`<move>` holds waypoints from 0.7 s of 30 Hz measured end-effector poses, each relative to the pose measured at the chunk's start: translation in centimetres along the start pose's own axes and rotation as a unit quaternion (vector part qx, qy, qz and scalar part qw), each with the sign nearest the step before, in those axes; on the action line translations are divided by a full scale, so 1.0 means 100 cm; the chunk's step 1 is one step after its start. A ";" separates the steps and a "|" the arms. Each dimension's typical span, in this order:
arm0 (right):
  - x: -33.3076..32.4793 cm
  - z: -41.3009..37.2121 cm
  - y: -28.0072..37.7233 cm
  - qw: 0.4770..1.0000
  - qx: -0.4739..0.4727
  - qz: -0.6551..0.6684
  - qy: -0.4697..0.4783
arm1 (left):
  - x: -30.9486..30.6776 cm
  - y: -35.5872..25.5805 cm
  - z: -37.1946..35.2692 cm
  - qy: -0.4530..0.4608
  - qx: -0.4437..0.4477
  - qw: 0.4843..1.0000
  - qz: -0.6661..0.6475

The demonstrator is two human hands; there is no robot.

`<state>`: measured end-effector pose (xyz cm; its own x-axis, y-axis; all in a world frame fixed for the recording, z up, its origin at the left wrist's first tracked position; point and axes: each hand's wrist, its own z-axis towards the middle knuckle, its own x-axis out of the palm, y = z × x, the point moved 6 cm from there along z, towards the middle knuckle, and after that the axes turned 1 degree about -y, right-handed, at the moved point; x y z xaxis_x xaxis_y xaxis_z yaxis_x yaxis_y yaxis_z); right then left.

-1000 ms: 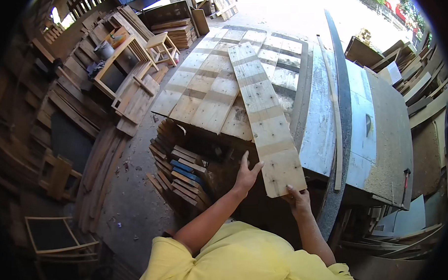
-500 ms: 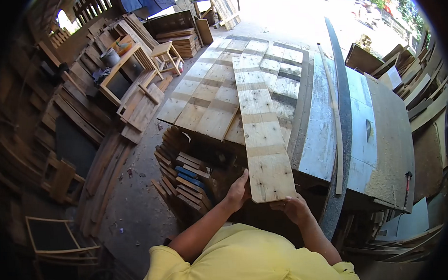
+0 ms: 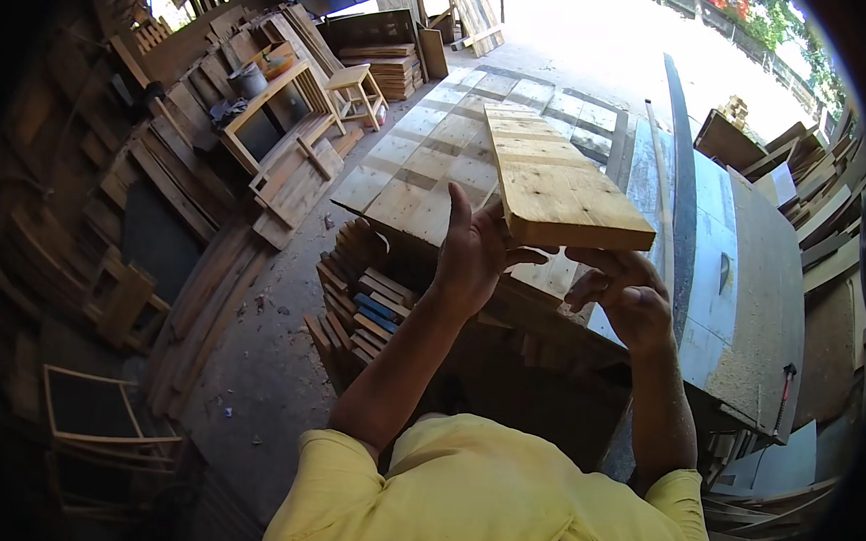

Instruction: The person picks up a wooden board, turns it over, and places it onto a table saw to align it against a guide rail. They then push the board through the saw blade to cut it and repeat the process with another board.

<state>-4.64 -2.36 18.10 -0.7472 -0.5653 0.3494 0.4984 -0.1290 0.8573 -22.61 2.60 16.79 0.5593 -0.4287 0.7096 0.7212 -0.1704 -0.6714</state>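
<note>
A long pale wooden board (image 3: 559,185) with dark nail marks slants up towards me, its near end raised above the worktable. My left hand (image 3: 473,255) grips its left edge near that end, thumb pointing up and fingers reaching underneath. Below the near right corner, my right hand (image 3: 626,294) supports the board from beneath with curled fingers. The far end of the board rests over a panel of similar wooden boards (image 3: 401,162) lying on the table. Where the fingertips meet the underside is partly hidden.
Right of the panel lie a long dark strip (image 3: 679,186), a thin wooden stick (image 3: 661,181) and a red-handled hammer (image 3: 785,392). Stacked wood offcuts (image 3: 358,302) stand below the table's left side. A stool (image 3: 352,87) and leaning planks (image 3: 177,174) are further left.
The board's near end has risen and tilted up, showing its end face. Both hands have moved up and forward with it, the right one shifting further right. The head view has shifted slightly.
</note>
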 end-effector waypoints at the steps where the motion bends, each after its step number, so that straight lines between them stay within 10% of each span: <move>1: 0.002 0.002 0.001 1.000 0.001 -0.001 0.000 | 0.002 -0.003 0.000 0.000 0.000 1.000 -0.001; 21: 0.005 0.013 0.005 1.000 -0.001 0.003 0.007 | 0.011 -0.014 0.002 -0.023 -0.001 0.999 0.038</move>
<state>-5.31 -1.60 19.23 -0.7379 -0.5770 0.3502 0.5043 -0.1265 0.8542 -22.95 2.59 18.56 0.6313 -0.3985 0.6653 0.6748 -0.1406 -0.7245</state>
